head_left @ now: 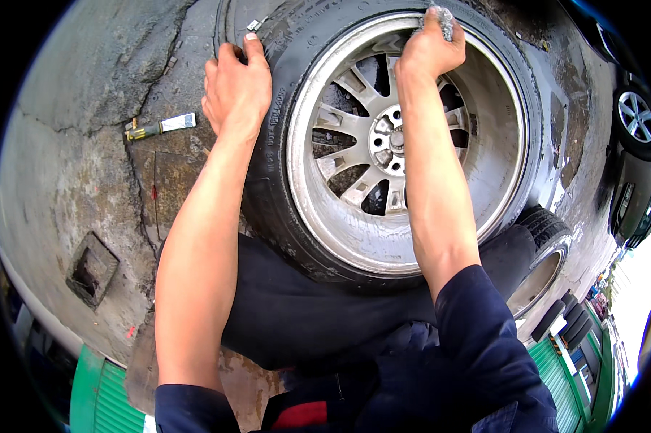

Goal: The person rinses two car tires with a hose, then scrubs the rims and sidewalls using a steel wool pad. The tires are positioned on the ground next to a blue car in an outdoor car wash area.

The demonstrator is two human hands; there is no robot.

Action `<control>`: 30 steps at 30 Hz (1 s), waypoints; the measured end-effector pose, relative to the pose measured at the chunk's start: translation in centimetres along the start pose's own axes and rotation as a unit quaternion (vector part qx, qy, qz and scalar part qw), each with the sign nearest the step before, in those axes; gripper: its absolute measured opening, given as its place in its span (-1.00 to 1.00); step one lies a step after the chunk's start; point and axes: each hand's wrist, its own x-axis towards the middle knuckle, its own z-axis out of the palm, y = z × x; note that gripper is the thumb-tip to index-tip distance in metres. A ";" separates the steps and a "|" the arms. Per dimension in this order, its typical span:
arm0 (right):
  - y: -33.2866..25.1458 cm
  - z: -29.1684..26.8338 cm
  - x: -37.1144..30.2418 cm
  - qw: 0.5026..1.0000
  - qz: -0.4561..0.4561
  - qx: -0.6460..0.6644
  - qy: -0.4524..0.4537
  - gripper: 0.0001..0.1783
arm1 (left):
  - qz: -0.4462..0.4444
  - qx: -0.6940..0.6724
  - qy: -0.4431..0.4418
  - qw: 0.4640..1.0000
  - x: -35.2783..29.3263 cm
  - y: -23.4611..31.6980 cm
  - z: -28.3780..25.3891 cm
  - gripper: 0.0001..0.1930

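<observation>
A silver multi-spoke wheel rim (354,148) inside a black tire (271,169) lies in front of me, tilted against my legs. At the rim's far edge, my right hand (430,54) is closed on a shiny, crumpled wire scouring pad (444,23). My left hand (237,90) is at the tire's far left side, its fingers curled and its thumb stretched forward. What those fingers hold, if anything, is hidden. Just beyond the left thumb are small silvery pieces (253,25), too small to name for sure.
A yellow-and-black handled scraper (146,132) with a pale blade lies on cracked concrete at left. Nearer is a square drain hole (92,269). Another wheel (549,238) lies beside my right knee. Parked cars (632,144) and stacked tires (567,317) stand farther right.
</observation>
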 end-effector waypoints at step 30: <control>-7.1 -16.5 -20.5 0.735 0.305 -0.217 -0.566 -0.30 | 0.030 0.038 0.030 0.998 2.1 -2.7 0.4 -0.26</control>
